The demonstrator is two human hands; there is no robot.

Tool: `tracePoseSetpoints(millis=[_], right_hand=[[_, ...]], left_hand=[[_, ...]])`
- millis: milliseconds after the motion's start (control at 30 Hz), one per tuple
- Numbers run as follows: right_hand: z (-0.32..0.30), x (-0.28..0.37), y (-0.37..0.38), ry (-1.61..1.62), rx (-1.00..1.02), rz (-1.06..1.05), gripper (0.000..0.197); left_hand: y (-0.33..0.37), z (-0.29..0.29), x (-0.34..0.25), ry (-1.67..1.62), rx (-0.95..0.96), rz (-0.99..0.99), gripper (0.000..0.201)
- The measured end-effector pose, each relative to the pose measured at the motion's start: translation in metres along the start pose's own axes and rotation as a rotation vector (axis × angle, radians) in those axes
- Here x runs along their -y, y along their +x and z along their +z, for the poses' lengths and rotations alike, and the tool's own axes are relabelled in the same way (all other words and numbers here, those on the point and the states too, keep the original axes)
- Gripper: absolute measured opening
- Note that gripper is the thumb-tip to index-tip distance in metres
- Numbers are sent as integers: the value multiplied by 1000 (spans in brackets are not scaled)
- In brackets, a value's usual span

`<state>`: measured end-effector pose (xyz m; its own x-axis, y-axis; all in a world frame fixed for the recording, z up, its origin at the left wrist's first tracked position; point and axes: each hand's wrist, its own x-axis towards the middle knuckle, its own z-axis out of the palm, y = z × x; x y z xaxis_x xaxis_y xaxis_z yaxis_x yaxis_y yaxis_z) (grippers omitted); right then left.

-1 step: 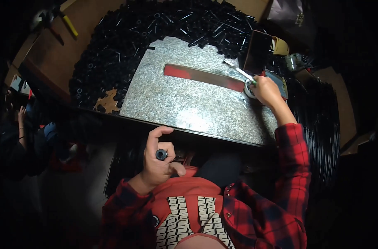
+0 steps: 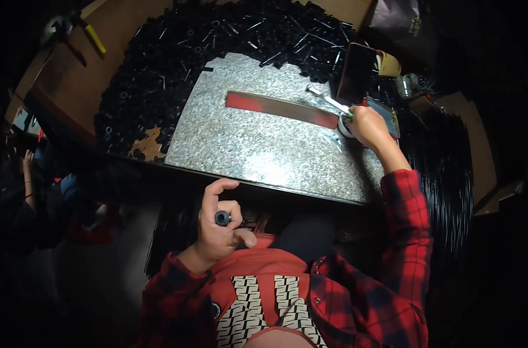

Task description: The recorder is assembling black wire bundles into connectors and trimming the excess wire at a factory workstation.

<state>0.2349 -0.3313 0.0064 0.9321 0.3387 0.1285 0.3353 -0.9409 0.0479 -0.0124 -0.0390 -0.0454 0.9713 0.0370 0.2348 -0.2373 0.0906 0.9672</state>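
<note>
My left hand (image 2: 217,223) is over my lap in front of the table edge. Its curled lower fingers hold a small black tube (image 2: 222,218), round open end facing up, while the index finger and thumb stay apart. My right hand (image 2: 368,124) is closed around a slim white stick-like tool (image 2: 329,101) at the table's right side. The tool points up and left, with a bit of green by my fingers; its other end is hidden. Just beneath that hand sits a small white round pot (image 2: 343,127). A flat red-and-brown bar (image 2: 281,110) lies beside the pot.
The bar rests on a grey speckled slab (image 2: 217,148). Heaped black tubular parts (image 2: 159,75) surround its far and left sides. A dark phone-like slab (image 2: 356,71) stands behind my right hand, near a yellow roll (image 2: 388,64). Pliers (image 2: 93,37) hang far left; another person's hand (image 2: 28,162) shows below.
The tool in my right hand has tilted slightly, and the whole view has shifted a little. My left hand keeps its hold on the black tube.
</note>
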Motion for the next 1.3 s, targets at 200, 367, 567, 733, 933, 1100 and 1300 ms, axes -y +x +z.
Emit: tracePoseSetpoints(millis=[200, 367, 567, 733, 933, 1100, 1300], right_hand=[[9, -1, 10, -90, 109, 44, 20], [10, 0, 3, 14, 35, 33, 26], [9, -1, -7, 67, -98, 54, 17], [-4, 57, -40, 645, -259, -114, 10], [-24, 151, -120, 1289, 66, -252, 12], [-19, 183, -140, 1293, -3, -527, 19], [-18, 193, -144, 1220, -87, -585, 21]], left_hand=[[0, 0, 2, -58, -19, 23, 100], [1, 4, 2, -113, -47, 19, 97], [2, 4, 4, -81, 2, 45, 91], [-3, 6, -1, -32, -63, 33, 82], [4, 12, 11, 46, 17, -4, 99], [13, 12, -3, 404, 84, 402, 94], [0, 6, -3, 327, 123, 196, 94]])
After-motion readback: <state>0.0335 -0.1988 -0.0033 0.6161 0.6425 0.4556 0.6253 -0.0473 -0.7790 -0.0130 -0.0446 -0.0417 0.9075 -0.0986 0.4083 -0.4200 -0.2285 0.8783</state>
